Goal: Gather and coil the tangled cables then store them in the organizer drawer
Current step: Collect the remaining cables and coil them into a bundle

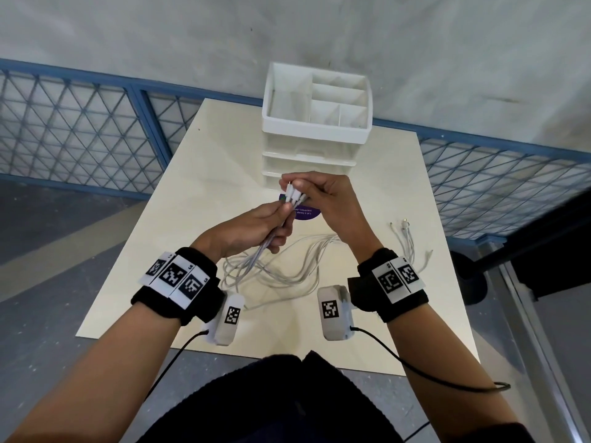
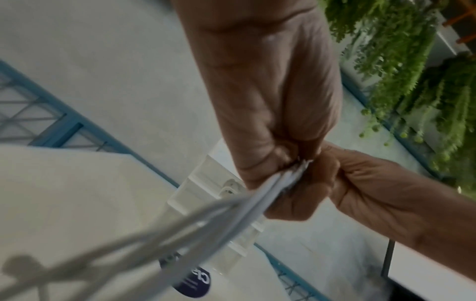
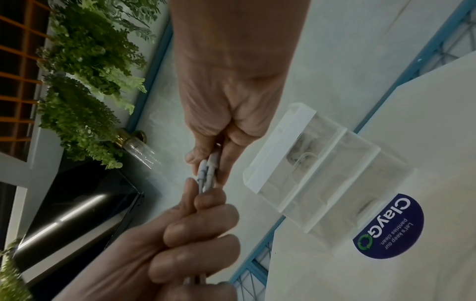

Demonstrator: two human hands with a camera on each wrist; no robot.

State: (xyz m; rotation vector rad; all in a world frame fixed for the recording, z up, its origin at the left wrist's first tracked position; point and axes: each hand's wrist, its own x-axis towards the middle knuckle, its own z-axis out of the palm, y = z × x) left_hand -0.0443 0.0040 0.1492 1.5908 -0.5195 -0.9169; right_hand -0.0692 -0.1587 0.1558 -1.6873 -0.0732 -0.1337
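Observation:
Several white cables (image 1: pixel 271 266) lie tangled on the cream table (image 1: pixel 192 187), and a bunch of their ends rises into both hands. My left hand (image 1: pixel 256 225) grips the bunched strands (image 2: pixel 257 199) in a fist. My right hand (image 1: pixel 316 190) pinches the white plug ends (image 3: pixel 208 167) just above the left hand's fingers (image 3: pixel 206 224). Behind the hands stands the white organizer (image 1: pixel 316 123), with open top compartments and translucent drawers (image 1: pixel 308 161) that look closed. The hands hide its lowest drawer.
A second small bundle of white cables (image 1: pixel 407 241) lies at the table's right side. A round purple sticker (image 1: pixel 305 212) sits on the table under my hands. A blue mesh railing (image 1: pixel 80 129) runs behind the table; hanging plants (image 3: pixel 85 81) appear in both wrist views.

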